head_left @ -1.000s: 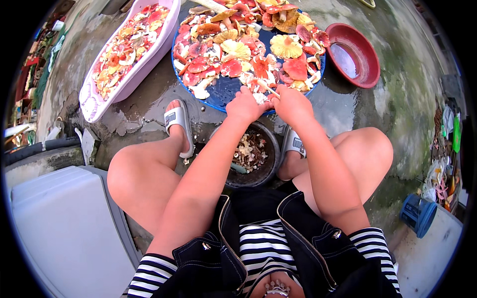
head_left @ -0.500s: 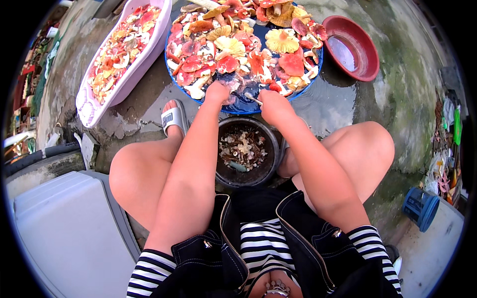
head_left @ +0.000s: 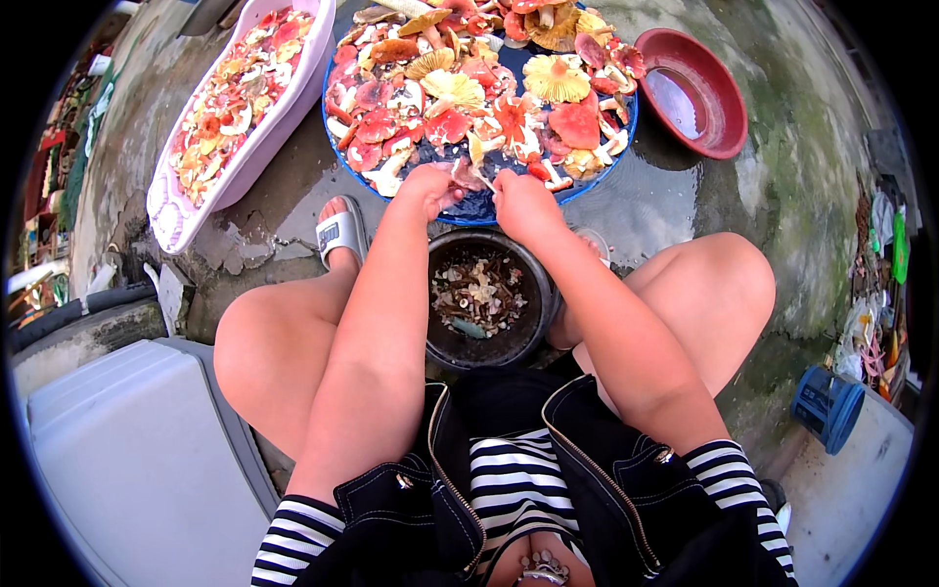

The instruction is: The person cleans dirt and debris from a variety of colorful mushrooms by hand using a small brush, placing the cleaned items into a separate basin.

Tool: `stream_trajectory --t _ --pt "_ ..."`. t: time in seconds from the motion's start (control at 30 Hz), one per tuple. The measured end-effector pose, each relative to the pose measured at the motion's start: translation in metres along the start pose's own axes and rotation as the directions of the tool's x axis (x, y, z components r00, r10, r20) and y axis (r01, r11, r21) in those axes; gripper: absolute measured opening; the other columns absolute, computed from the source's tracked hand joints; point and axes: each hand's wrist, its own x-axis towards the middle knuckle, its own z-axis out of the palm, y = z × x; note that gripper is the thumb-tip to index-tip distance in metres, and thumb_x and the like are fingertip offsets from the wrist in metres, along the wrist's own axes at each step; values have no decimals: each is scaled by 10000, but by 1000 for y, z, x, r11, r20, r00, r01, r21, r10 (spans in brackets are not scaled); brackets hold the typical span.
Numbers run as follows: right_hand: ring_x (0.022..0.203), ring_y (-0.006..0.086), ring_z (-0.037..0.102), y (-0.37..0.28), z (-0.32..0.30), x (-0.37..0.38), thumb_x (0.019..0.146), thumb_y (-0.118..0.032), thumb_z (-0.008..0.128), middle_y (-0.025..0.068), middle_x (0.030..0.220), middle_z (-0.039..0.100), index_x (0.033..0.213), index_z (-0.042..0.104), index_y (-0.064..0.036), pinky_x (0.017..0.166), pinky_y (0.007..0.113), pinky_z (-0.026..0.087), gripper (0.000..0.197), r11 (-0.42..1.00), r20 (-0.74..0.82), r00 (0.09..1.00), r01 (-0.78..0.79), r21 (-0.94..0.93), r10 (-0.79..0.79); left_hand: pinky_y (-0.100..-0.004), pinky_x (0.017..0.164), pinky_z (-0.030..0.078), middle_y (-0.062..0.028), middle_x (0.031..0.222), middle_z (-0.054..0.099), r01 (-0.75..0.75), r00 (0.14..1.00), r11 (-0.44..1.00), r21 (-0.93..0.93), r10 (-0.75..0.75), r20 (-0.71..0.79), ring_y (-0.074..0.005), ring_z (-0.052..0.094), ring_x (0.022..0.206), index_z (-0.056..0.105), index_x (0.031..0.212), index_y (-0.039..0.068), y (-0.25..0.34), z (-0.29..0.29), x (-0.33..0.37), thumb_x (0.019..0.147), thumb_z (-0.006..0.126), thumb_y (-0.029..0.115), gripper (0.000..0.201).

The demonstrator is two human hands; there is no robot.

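Over the near edge of a round blue tray [head_left: 599, 186] heaped with red and yellow mushrooms [head_left: 448, 127], my two hands work close together. My left hand [head_left: 427, 192] is closed on a pinkish mushroom [head_left: 467, 175], its fingers partly hidden. Closed as well, my right hand [head_left: 523, 205] grips a thin pale tool [head_left: 485, 181] whose tip points at that mushroom; most of it is hidden in the fist, so its kind does not show. Directly below the hands, a dark round bucket [head_left: 533, 328] holds brown and pale scraps [head_left: 479, 296].
A pink oblong tub [head_left: 256, 147] full of cut mushroom pieces stands at the left. Right of the tray sits a red basin [head_left: 726, 127] with some water. A grey plastic box [head_left: 137, 440] is at lower left, a blue container [head_left: 827, 409] at lower right. The concrete floor [head_left: 782, 196] looks wet.
My left hand has drawn slightly nearer and left, lifting the mushroom into clearer view. My right hand has shifted a little left, bringing the tool's tip close to it.
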Motion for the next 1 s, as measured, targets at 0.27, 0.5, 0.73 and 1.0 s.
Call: stream_trajectory --t 0.27,0.5,0.73,1.0 --pt "891 406 659 -13 -5 -12 895 -126 591 230 881 678 977 602 -12 805 486 506 141 992 -53 990 127 -4 -127 -275 631 543 -64 964 709 -161 985 983 -93 153 -81 -161 656 771 682 1059 56 -1 -14 0 998 549 113 157" --pt "880 393 637 -2 -1 -15 870 -107 635 205 849 656 950 612 -26 787 474 499 116 994 -4 997 76 82 -76 -281 773 550 -86 1018 716 -201 978 973 -115 192 -85 -188 696 866 651 1138 16 1 -1 -8 1041 501 218 270" --pt "937 415 645 -6 -4 -13 863 -109 619 244 940 664 963 638 -6 818 499 515 145 980 27 992 121 156 -126 -260 713 540 -83 1043 710 -224 966 968 -111 206 -155 -151 680 897 616 1187 -8 0 0 -5 1046 462 149 261" --pt "958 389 663 -5 -11 -14 860 -117 592 223 954 689 969 666 -19 827 486 523 164 994 193 975 110 16 -111 -274 687 553 -75 1076 691 -228 958 969 -95 206 -201 -159 680 853 585 1261 5 1 6 -12 1019 492 86 271"
